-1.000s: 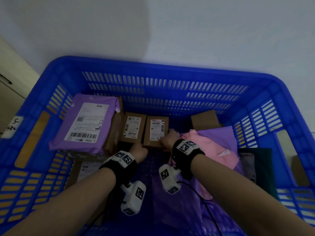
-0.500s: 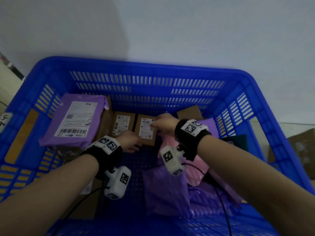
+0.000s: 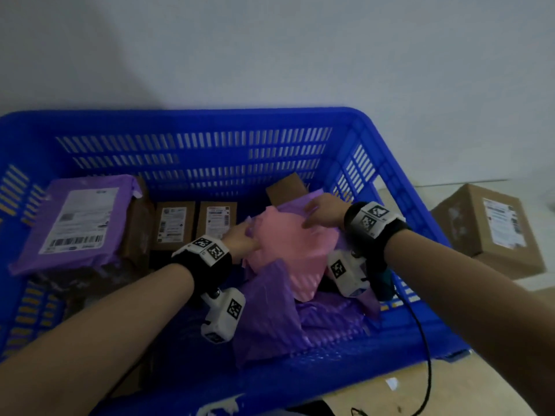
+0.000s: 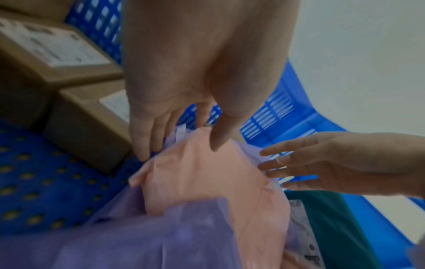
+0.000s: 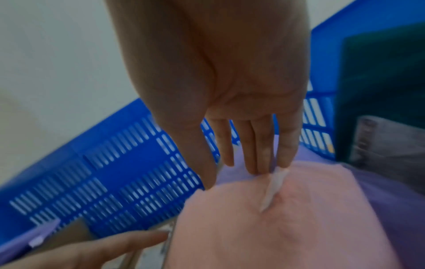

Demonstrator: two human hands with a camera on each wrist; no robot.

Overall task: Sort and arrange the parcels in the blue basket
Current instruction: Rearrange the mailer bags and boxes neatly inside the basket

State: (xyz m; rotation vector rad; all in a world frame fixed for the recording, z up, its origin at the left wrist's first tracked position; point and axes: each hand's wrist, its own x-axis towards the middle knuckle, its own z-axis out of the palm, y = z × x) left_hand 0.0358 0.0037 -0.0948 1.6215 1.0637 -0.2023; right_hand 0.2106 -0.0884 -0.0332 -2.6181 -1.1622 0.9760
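In the blue basket [image 3: 192, 121] a pink soft parcel [image 3: 288, 247] lies on purple mailer bags [image 3: 270, 313] right of centre. My left hand [image 3: 240, 235] touches its left corner; in the left wrist view the fingers [image 4: 147, 145] and thumb are nearly straight on either side of that corner. My right hand [image 3: 321, 211] rests with straight, spread fingers on the parcel's far right edge [image 5: 241, 169]. Two small brown boxes [image 3: 175, 223] with labels stand side by side left of the pink parcel [image 4: 207, 182]. A big purple labelled mailer [image 3: 75, 217] lies at the far left.
Another brown box [image 3: 285, 187] leans against the basket's back wall. A dark green parcel [image 4: 333, 227] and a grey one [image 5: 391, 145] sit by the right wall. Outside the basket, on the floor to the right, stands a labelled cardboard box [image 3: 486, 226].
Both hands left the small brown boxes and moved right onto the pink parcel. The head view has swung to the right.
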